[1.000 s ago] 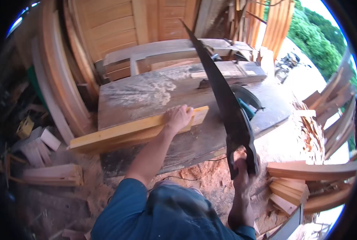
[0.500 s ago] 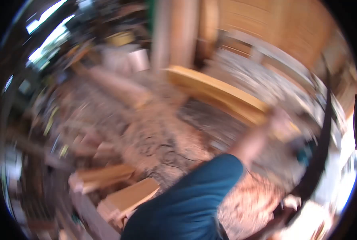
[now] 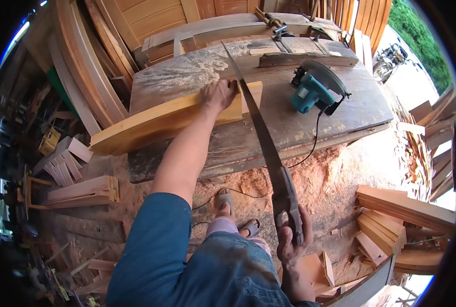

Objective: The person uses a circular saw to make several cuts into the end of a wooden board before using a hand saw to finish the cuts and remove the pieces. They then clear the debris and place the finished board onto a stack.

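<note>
My left hand (image 3: 219, 95) is closed over the top edge of a long yellowish board (image 3: 156, 120), which stands on edge on the workbench (image 3: 289, 125) and sticks out past its left side. In my right hand (image 3: 294, 238) is the handle of a long handsaw (image 3: 266, 140). The saw's dark blade points forward and up, passing close to the board's right end; whether it touches the wood I cannot tell. My right fingers are wrapped round the handle, low in the view near my body.
A teal circular saw (image 3: 310, 94) with a trailing cord lies on the bench's right half. Behind it are a wooden strip (image 3: 307, 60) and a clamp (image 3: 279, 28). Stacked boards (image 3: 82, 192) lie at left, more planks (image 3: 386, 230) at right. Sawdust covers the floor.
The view has swung from a blurred, tilted angle to face the bench squarely. The board, left arm and circular saw now appear further left, and the handsaw has come to the middle.
</note>
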`<state>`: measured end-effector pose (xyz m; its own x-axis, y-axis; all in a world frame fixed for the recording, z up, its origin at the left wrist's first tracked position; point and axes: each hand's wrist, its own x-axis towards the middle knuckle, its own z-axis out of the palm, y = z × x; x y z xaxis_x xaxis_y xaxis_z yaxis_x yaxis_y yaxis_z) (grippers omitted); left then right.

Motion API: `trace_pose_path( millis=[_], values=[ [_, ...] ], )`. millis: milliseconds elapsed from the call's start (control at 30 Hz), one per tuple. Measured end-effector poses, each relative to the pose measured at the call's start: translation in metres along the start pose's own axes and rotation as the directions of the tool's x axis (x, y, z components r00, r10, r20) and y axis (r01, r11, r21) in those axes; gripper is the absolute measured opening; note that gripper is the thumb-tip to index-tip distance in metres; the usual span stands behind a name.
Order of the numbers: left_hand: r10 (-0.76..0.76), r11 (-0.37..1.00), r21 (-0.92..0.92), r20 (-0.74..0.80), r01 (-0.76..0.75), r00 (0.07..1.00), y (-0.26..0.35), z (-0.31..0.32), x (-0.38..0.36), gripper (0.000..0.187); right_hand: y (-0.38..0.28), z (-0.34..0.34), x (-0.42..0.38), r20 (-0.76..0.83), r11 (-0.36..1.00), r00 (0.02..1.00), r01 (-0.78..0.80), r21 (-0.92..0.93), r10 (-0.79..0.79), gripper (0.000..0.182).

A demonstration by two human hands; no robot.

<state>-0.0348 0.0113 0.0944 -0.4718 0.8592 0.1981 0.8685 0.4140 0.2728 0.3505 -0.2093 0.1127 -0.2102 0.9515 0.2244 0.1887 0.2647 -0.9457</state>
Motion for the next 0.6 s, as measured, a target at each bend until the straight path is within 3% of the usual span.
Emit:
trace_pose_path(
  millis=[33,100,200,300,500,600],
  values=[
    [-0.017,1.0,-0.005,0.01,0.017,1.0,-0.001,0.002,0.001,0.062,0.012,-0.002,-0.01,0.007,1.0,1.0,0.008,-0.022,-0.008,0.071],
    [-0.052,0.999,-0.01,0.034,0.052,0.998,0.0,0.003,0.0,0.063,0.001,-0.005,-0.016,0.105,0.991,0.994,-0.044,0.13,0.03,0.073],
    [-0.042,0.999,-0.003,0.036,0.042,0.998,0.002,-0.004,-0.003,0.064,-0.003,-0.008,-0.021,0.112,0.983,0.993,-0.059,0.172,0.04,0.071],
    [-0.049,0.999,0.021,0.017,0.048,0.999,0.003,0.0,-0.005,0.062,-0.011,0.0,-0.01,0.049,0.994,0.999,-0.028,0.11,0.022,0.074],
    [-0.075,0.997,0.011,0.075,0.074,0.994,0.004,-0.003,-0.003,0.063,-0.014,0.001,0.001,0.075,0.999,0.997,0.022,0.036,-0.024,0.066],
    [-0.079,0.997,0.004,0.086,0.079,0.993,0.008,-0.007,-0.005,0.064,-0.016,-0.025,-0.034,0.11,0.992,0.991,-0.091,0.086,0.082,0.062]
  ],
)
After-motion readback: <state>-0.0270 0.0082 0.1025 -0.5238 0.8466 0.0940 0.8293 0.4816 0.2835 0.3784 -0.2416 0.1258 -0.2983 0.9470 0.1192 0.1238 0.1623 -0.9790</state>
